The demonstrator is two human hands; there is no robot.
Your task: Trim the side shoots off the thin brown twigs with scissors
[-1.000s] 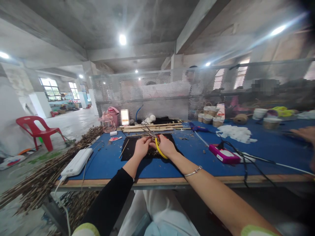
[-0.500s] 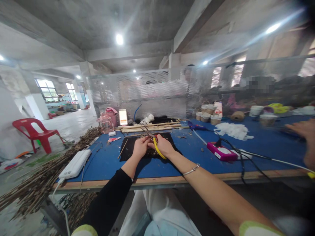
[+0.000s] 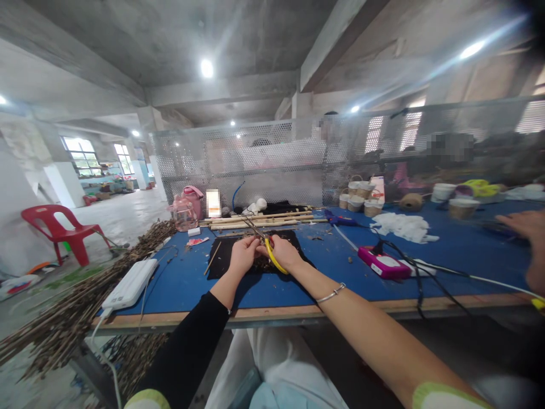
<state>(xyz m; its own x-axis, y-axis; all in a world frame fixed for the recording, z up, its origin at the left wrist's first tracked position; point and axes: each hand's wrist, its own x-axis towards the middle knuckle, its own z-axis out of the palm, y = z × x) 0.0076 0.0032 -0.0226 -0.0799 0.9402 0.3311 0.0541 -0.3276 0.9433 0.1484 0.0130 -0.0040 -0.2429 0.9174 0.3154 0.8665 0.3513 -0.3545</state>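
Observation:
My right hand (image 3: pixel 284 254) is closed around scissors with yellow handles (image 3: pixel 276 260); their metal blades point away to the upper left. Close beside it, my left hand (image 3: pixel 242 254) has its thumb and fingers pinched together, the fingertips almost meeting those of the right. Whatever sits in that pinch is too small or hidden to make out. Both hands are over a black cloth (image 3: pixel 220 262) strewn with brown plant scraps (image 3: pixel 260 263). A thin stick (image 3: pixel 212 258) rests at the cloth's left side.
Pale sticks (image 3: pixel 272 220) lie behind the cloth. A white power bank (image 3: pixel 130 284) and bundled dry stems (image 3: pixel 76 309) are on the left. To the right are a glue gun (image 3: pixel 340 218), purple power strip (image 3: pixel 383 263), white fluff (image 3: pixel 402 227), small pots (image 3: pixel 356 203) and another person's hand (image 3: pixel 525 227).
The scissor blades appear slightly closer together than before. Both my hands stay in nearly the same place.

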